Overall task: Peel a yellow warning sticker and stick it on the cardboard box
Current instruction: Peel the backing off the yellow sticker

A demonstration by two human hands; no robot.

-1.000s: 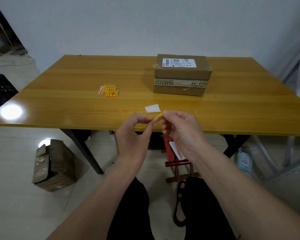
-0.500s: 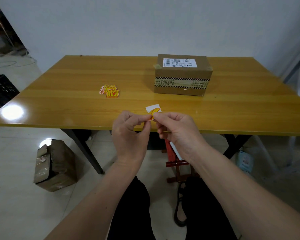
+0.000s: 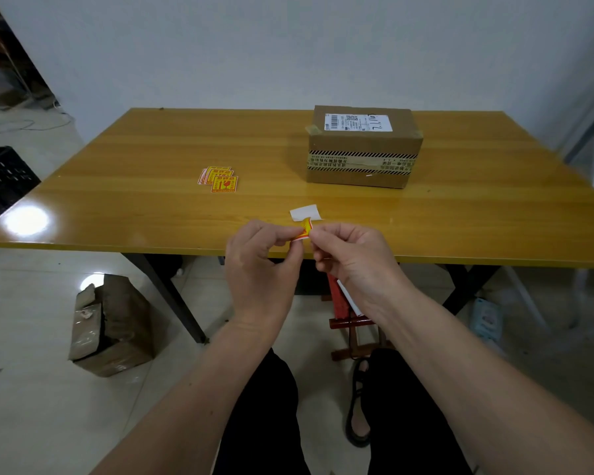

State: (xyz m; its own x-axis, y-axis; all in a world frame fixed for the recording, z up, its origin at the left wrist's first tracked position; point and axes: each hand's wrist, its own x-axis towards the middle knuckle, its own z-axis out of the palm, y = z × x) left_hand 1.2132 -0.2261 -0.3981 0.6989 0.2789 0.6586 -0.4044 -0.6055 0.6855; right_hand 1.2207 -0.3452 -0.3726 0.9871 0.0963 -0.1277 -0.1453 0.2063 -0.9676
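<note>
White wall behind, and a yellow wood table [image 3: 117, 200] fills the middle of my view. I see both hands close together just at the near edge of it. Left hand [image 3: 259, 265] and right hand [image 3: 352, 260] are each pinched on the same small yellow sticker [image 3: 304, 231], thumb against forefinger, w/ the fingertips nearly touching each other. The sticker is curled between them; I judge the peel is in progress, not finished. I cannot tell how much of the backing is already free.

A white backing paper [image 3: 305, 212] lies flat on the table just beyond the fingertips. The cardboard box [image 3: 360, 149] stands well beyond the right hand, a bit to its right side, w/ a white label on top and striped tape on the front face. A small pile of more stickers [image 3: 220, 180] lies beyond the left hand, to its left.

Risks from here, in my opinion:
- the sticker folds and glues on itself, bc it is already curled and both grips are very near;
- the sticker tears if the two hands pull apart too fast;
- adhesive side sticks on a finger, so placement on the box comes out crooked or wrinkled.
</note>
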